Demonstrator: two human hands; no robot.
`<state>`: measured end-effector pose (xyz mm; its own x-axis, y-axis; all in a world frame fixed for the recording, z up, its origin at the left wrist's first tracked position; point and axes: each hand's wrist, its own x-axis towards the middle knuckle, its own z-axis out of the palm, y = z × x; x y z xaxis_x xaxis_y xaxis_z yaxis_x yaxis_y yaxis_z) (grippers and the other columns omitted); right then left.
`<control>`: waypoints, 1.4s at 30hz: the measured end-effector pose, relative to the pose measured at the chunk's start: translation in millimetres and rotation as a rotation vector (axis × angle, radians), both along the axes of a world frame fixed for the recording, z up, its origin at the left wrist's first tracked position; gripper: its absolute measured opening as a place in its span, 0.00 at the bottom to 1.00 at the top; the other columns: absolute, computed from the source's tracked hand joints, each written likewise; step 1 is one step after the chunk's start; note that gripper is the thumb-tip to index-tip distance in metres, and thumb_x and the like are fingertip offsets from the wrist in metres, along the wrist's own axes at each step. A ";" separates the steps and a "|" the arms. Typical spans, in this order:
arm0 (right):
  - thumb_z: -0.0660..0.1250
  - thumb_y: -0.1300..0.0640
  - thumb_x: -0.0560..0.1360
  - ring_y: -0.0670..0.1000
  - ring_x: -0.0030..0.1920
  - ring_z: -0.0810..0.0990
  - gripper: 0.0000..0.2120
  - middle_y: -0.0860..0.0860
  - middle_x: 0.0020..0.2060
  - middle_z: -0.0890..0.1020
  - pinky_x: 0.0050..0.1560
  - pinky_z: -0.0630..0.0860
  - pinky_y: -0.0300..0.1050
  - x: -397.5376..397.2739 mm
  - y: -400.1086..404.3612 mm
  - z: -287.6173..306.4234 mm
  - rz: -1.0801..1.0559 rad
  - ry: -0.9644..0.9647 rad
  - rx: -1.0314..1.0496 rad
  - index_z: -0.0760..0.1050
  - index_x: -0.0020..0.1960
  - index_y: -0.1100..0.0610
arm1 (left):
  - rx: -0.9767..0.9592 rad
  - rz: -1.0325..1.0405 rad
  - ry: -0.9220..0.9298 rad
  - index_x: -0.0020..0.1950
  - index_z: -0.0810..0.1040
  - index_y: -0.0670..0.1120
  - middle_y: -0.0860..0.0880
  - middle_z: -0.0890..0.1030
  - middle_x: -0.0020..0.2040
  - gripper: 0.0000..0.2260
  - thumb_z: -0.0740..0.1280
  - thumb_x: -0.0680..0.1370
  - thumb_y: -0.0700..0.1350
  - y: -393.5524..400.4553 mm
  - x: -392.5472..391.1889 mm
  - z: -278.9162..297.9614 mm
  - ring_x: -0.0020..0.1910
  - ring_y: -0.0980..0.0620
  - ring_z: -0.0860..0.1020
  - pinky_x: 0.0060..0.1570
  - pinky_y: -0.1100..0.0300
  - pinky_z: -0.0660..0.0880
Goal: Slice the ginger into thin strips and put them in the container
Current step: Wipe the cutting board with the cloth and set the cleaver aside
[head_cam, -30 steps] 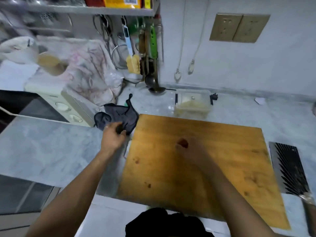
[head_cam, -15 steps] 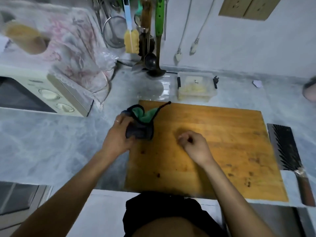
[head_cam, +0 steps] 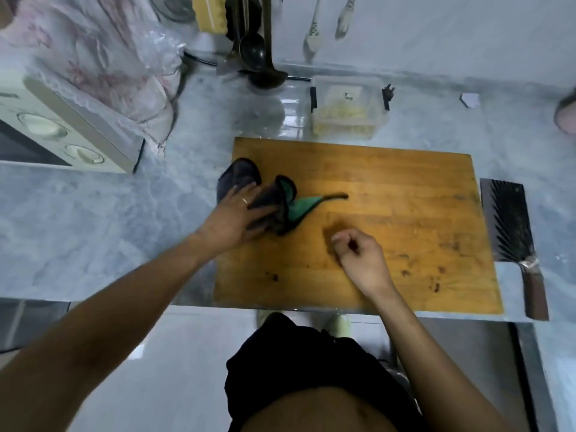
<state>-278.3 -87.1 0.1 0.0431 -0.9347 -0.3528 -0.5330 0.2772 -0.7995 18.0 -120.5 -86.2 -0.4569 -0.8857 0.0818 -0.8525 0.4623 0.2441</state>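
Observation:
A wooden cutting board lies on the marble counter with only dark specks on it. My left hand rests with fingers laid flat on a dark cloth with a green inner side at the board's left edge. Near the board's middle, my right hand hovers with fingers curled into a loose fist and nothing visible in it. A clear lidded container holding pale yellow ginger strips stands just behind the board. A cleaver lies on the counter to the right of the board, handle toward me.
A cream microwave draped with a floral cloth fills the back left. Ladles and other utensils hang at the wall behind the container. A small white scrap lies at the back right.
My left hand brought the cloth from the counter onto the board and moved it rightward, its fingers now flatter. My right hand stayed over the board's middle. The camera tilted downward.

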 end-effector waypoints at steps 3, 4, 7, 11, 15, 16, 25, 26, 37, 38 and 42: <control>0.64 0.60 0.79 0.49 0.36 0.75 0.07 0.55 0.38 0.81 0.42 0.72 0.42 -12.1 2.7 0.5 -0.039 -0.005 0.013 0.78 0.43 0.54 | 0.112 0.571 0.119 0.71 0.75 0.55 0.38 0.70 0.73 0.22 0.58 0.79 0.57 -44.5 -33.4 29.3 0.72 0.33 0.65 0.70 0.36 0.63; 0.64 0.59 0.79 0.49 0.37 0.75 0.07 0.57 0.39 0.81 0.42 0.72 0.42 -16.0 1.3 1.5 -0.061 -0.013 0.010 0.79 0.44 0.56 | 0.118 0.612 0.129 0.71 0.75 0.55 0.38 0.71 0.72 0.21 0.57 0.79 0.56 -43.4 -55.5 34.5 0.73 0.34 0.65 0.72 0.38 0.60; 0.64 0.57 0.78 0.48 0.37 0.76 0.06 0.51 0.37 0.80 0.43 0.72 0.42 -29.0 -6.0 7.5 -0.123 -0.023 -0.021 0.78 0.44 0.55 | 0.139 0.110 0.057 0.72 0.74 0.55 0.41 0.71 0.73 0.22 0.53 0.81 0.55 -2.8 -100.1 24.1 0.74 0.37 0.66 0.72 0.37 0.59; 0.64 0.61 0.79 0.40 0.41 0.76 0.07 0.44 0.41 0.81 0.42 0.69 0.26 -41.2 -17.2 17.4 -0.069 0.047 0.000 0.80 0.47 0.55 | 0.145 0.133 -0.082 0.76 0.67 0.61 0.41 0.64 0.78 0.22 0.53 0.81 0.55 -44.9 -52.7 23.4 0.76 0.34 0.59 0.73 0.35 0.55; 0.65 0.62 0.78 0.47 0.42 0.78 0.07 0.49 0.41 0.83 0.44 0.71 0.34 -47.3 -23.6 20.0 -0.098 0.035 -0.033 0.80 0.45 0.54 | 0.241 0.495 -0.042 0.78 0.64 0.57 0.40 0.63 0.77 0.22 0.56 0.83 0.51 -66.8 -87.9 47.7 0.78 0.34 0.54 0.75 0.36 0.51; 0.65 0.62 0.78 0.47 0.42 0.78 0.07 0.50 0.41 0.83 0.44 0.72 0.36 -50.0 -24.5 21.4 -0.119 0.024 -0.056 0.80 0.45 0.54 | 0.251 0.361 -0.048 0.78 0.64 0.56 0.40 0.64 0.77 0.22 0.55 0.83 0.50 -52.2 -109.3 47.4 0.78 0.36 0.54 0.75 0.37 0.53; 0.64 0.60 0.79 0.53 0.39 0.78 0.10 0.54 0.37 0.81 0.45 0.74 0.46 -73.7 -37.6 35.1 -0.242 -0.082 -0.179 0.77 0.41 0.49 | 0.104 0.125 -0.102 0.73 0.72 0.57 0.39 0.68 0.75 0.25 0.68 0.78 0.40 -36.2 -59.2 34.3 0.74 0.31 0.63 0.68 0.30 0.62; 0.64 0.60 0.79 0.54 0.40 0.79 0.09 0.56 0.38 0.82 0.46 0.74 0.46 -73.6 -35.6 35.6 -0.233 -0.077 -0.170 0.78 0.42 0.51 | 0.181 0.330 -0.060 0.74 0.70 0.57 0.39 0.66 0.76 0.22 0.63 0.81 0.43 -46.1 -66.6 42.4 0.75 0.33 0.61 0.70 0.33 0.60; 0.64 0.64 0.79 0.47 0.40 0.77 0.11 0.48 0.39 0.81 0.43 0.72 0.34 -95.6 -9.5 27.3 -0.281 -0.038 -0.125 0.77 0.43 0.51 | 0.074 0.006 -0.144 0.75 0.68 0.57 0.37 0.66 0.76 0.23 0.58 0.81 0.42 -43.3 -111.7 39.7 0.75 0.32 0.62 0.70 0.32 0.62; 0.64 0.64 0.79 0.47 0.40 0.77 0.11 0.48 0.39 0.81 0.43 0.72 0.33 -96.9 -7.0 28.3 -0.289 -0.036 -0.127 0.77 0.43 0.50 | 0.179 0.209 -0.117 0.77 0.65 0.57 0.39 0.61 0.78 0.23 0.56 0.83 0.43 -49.2 -124.0 45.8 0.78 0.35 0.55 0.74 0.35 0.55; 0.63 0.64 0.79 0.48 0.43 0.79 0.13 0.44 0.39 0.81 0.49 0.75 0.42 -102.5 2.4 22.0 -0.342 -0.042 -0.121 0.77 0.42 0.48 | 0.214 0.201 -0.068 0.79 0.60 0.58 0.41 0.58 0.79 0.22 0.54 0.85 0.46 -22.0 -190.6 46.3 0.79 0.37 0.50 0.76 0.36 0.48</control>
<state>-380.8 -84.7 22.1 -0.2673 -0.9324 -0.2434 -0.3917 0.3359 -0.8566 -172.6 -142.5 -39.9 -0.2684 -0.9530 -0.1409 -0.9395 0.2266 0.2569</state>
